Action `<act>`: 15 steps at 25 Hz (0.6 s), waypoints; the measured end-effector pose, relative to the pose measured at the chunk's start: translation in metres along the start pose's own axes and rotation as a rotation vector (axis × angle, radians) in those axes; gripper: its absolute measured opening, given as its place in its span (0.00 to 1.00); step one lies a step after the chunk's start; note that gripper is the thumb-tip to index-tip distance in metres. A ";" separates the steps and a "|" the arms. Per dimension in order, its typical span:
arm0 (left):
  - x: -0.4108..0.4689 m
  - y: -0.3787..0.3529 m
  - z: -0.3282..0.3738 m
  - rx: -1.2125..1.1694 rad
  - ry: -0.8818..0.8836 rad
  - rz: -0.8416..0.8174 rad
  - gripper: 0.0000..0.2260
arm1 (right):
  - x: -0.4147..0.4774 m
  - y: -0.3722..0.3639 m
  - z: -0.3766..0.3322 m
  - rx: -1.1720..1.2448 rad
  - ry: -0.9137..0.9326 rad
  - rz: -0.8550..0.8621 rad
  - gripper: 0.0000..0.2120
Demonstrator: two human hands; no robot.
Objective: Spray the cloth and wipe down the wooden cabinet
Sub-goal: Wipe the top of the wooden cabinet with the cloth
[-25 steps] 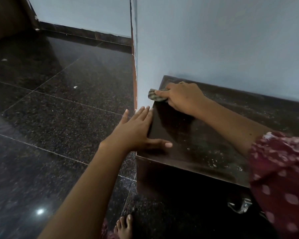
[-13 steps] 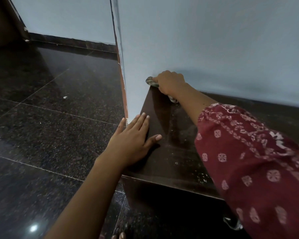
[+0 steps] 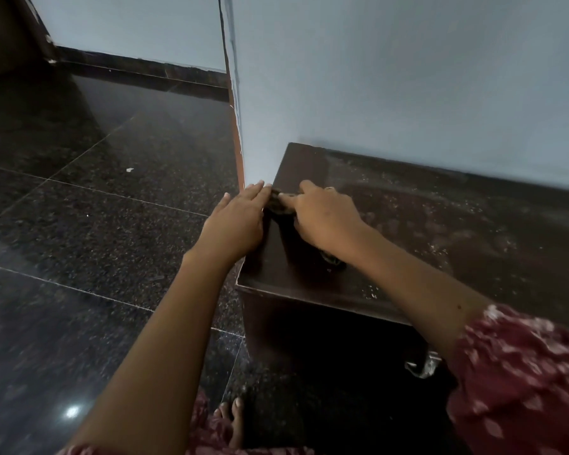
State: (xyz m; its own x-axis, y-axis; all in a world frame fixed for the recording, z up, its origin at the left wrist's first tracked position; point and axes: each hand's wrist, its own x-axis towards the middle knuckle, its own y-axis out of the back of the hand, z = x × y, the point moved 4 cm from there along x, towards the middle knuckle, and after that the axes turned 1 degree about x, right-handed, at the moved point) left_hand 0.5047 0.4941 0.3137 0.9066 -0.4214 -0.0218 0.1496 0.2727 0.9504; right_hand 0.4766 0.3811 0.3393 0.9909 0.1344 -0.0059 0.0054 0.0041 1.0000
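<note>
Basically, from my feed, the right hand [image 3: 324, 221] was pressing the cloth [image 3: 278, 206] flat onto the top of the wooden cabinet [image 3: 296, 277], near its left edge. Fingers were curled down over the cloth, index finger stretched toward the edge. Only a small dark, patterned bit of cloth showed past the fingertips; another bit peeked out under the wrist. The rest was hidden by the hand.

Left hand [image 3: 235, 224] lay open, fingers straight and together, palm against the cabinet's left side at the top edge. It held nothing. Its fingertips sat just beside the cloth; I couldn't tell if they touched.

Cabinet stood in the corner against the pale blue wall [image 3: 408, 77]. The strip of top at the left end looked dark and clean, the area to the right dusty with pale specks. A metal handle [image 3: 422, 367] showed low on the front.

Dark polished granite floor [image 3: 96, 208] to the left. Red patterned sleeve [image 3: 519, 379] on the right arm. Bare foot [image 3: 234, 421] at bottom of frame.

No spray bottle visible in my view.
</note>
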 end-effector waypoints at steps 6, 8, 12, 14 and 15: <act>0.000 0.002 0.003 -0.087 -0.019 -0.015 0.24 | -0.063 -0.003 -0.015 -0.022 0.167 -0.102 0.24; 0.000 -0.005 0.011 -0.099 -0.032 -0.062 0.23 | -0.082 -0.001 -0.010 -0.051 0.222 -0.147 0.24; 0.003 -0.017 0.023 -0.080 -0.056 -0.126 0.23 | -0.102 0.006 0.009 -0.088 0.221 -0.198 0.25; 0.004 -0.020 0.023 -0.082 -0.053 -0.138 0.23 | -0.095 0.006 0.016 -0.095 0.193 -0.183 0.25; 0.005 -0.021 0.023 -0.088 -0.050 -0.138 0.23 | -0.088 0.005 0.019 -0.100 0.180 -0.167 0.25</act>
State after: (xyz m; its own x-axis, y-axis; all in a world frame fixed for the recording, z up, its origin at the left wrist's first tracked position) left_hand 0.4971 0.4669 0.3010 0.8547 -0.5018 -0.1327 0.3073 0.2832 0.9085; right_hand 0.3915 0.3506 0.3449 0.9374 0.2980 -0.1804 0.1448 0.1378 0.9798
